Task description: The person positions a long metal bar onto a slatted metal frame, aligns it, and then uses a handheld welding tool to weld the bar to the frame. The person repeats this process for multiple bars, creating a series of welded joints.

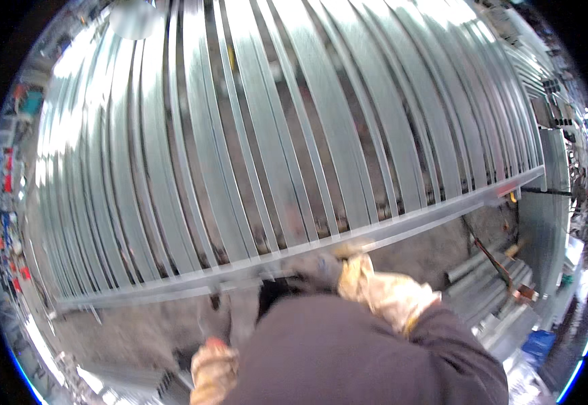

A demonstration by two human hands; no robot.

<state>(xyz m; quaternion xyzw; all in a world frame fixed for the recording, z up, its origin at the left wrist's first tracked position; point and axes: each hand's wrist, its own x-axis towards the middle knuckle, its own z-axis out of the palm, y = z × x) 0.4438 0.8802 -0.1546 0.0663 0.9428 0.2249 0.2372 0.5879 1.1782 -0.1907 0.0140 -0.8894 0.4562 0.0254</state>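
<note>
A large panel of shiny metal slats (267, 128) stretches across the view, its slats running away from me with narrow gaps between them. Along its near edge runs a long metal rail (429, 221). My right hand (319, 267), in a grey glove with a pale yellowish cuff, is at the middle of this rail; motion smears its fingers. Lower and to the left, my left hand (216, 320), also gloved in dark grey, hangs just below the rail. Its fingers are blurred, and whether it holds anything does not show.
Metal tubes (486, 287) lie in a stack at the lower right, with a rusty bar (491, 258) slanting above them. A blue bag-like thing (538, 344) sits beyond. More metal profiles (122, 379) lie at the lower left. The bare floor (128, 334) shows below the rail.
</note>
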